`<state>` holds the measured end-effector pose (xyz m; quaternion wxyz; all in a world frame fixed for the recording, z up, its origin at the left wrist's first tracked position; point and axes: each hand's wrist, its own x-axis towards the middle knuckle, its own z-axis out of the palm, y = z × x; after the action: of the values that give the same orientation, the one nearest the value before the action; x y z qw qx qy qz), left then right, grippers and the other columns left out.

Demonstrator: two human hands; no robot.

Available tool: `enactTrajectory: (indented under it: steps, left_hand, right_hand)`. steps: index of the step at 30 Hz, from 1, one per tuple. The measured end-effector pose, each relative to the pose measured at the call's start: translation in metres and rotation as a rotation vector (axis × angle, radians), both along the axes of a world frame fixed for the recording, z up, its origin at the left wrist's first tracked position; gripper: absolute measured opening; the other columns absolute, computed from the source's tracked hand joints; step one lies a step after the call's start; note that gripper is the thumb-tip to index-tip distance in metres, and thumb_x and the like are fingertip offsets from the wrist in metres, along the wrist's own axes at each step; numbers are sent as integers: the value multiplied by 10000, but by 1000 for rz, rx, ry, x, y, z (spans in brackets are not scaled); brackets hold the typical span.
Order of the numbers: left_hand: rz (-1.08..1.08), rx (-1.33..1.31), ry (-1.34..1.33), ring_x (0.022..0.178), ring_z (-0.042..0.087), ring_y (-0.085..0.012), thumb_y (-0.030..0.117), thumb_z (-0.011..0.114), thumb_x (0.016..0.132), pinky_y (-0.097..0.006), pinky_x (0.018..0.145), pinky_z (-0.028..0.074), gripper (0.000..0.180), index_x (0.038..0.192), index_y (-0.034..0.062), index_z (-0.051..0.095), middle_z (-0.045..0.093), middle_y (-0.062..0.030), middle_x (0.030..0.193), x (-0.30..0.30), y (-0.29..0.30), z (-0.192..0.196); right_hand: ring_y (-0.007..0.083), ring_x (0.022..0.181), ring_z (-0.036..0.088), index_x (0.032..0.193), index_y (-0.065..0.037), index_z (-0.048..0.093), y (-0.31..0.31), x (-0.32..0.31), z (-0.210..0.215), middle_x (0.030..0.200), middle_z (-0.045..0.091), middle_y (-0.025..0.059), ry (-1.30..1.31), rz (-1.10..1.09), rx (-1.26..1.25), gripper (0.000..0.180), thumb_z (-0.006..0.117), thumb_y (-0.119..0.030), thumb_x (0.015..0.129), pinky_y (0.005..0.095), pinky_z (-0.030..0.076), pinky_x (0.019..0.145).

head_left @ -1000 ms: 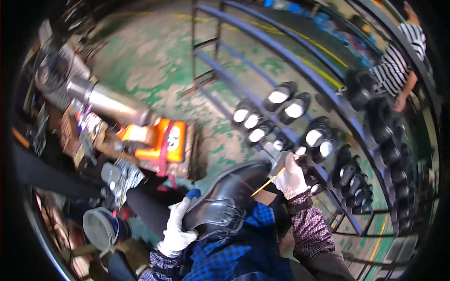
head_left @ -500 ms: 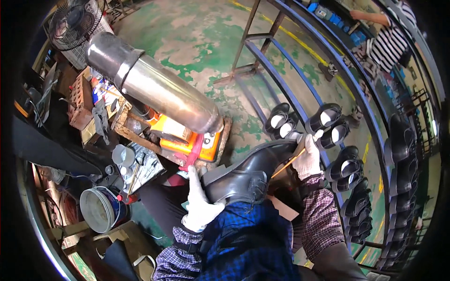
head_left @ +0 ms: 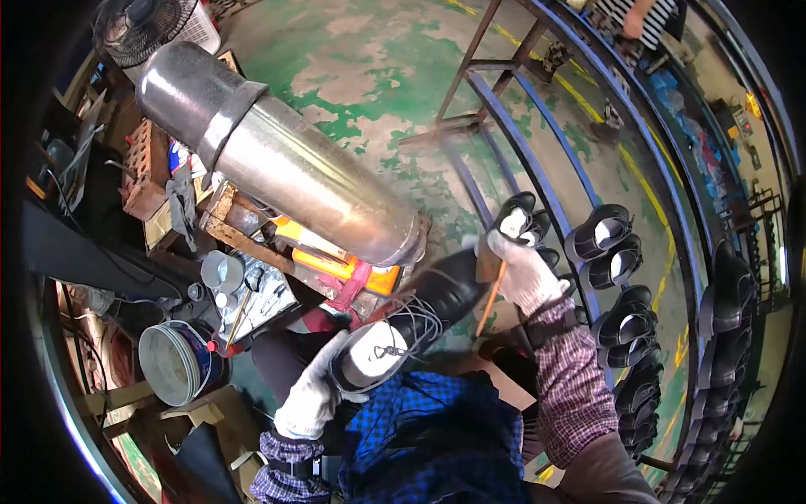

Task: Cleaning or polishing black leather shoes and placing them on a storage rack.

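A black lace-up shoe (head_left: 453,290) lies across my lap, its opening and white insole facing up and its toe pointing to the far right. My left hand (head_left: 307,396), in a white glove, is closed around the heel end. At the toe is my gloved right hand (head_left: 532,279), its fingers closed on a thin orange-brown stick (head_left: 491,301) that slants down. A small brown flat piece (head_left: 484,262) shows by its fingertips; I cannot tell whether it belongs to the stick. Whether the right fingers also grip the toe is unclear.
A large metal cylinder (head_left: 311,181) lies over an orange machine (head_left: 336,267) ahead. At left are a small cup (head_left: 222,275) and a bucket (head_left: 172,370). A blue-railed rack (head_left: 525,164) with several black shoes (head_left: 598,235) stands at right. Beyond it is another person in stripes (head_left: 642,21).
The shoe has been rolled from its side so that its opening and laces face up. My left hand has shifted down and left around the heel; my right hand has moved slightly left.
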<state>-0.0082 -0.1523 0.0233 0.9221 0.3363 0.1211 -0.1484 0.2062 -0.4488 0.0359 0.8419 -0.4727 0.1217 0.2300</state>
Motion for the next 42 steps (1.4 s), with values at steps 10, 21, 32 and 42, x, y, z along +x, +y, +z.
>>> enactTrajectory:
  steps: [10,21,32,42]
  left_hand:
    - [-112,222,168,613,546,-91,-6,744,654,-227,571,427,444,1082,-34,631,646,-41,796,39,-20,9]
    - [-247,69,-38,754,556,-46,59,692,775,-191,621,432,465,1226,88,581,651,28,1002,124,-87,2]
    - [-56,64,46,838,607,-79,132,680,833,-209,657,490,517,1312,24,515,648,-35,1134,81,-37,7]
    - [111,-104,117,861,661,-154,182,665,868,-247,694,515,484,1285,-5,506,668,-94,1098,17,-25,-30]
  right_hand:
    - [197,845,626,1048,6,582,-49,-26,57,953,628,81,-7,-174,-130,265,670,-191,895,301,518,754]
    - [198,925,639,1046,-67,575,-130,11,73,976,641,46,-103,-321,-77,152,630,-137,923,345,533,829]
    - [251,963,630,1105,-43,555,-72,-7,31,1014,628,85,-67,-303,-66,210,615,-163,943,378,521,879]
    - [206,891,615,1121,-56,576,-56,-60,27,998,639,50,78,-195,-112,270,618,-261,950,347,494,760]
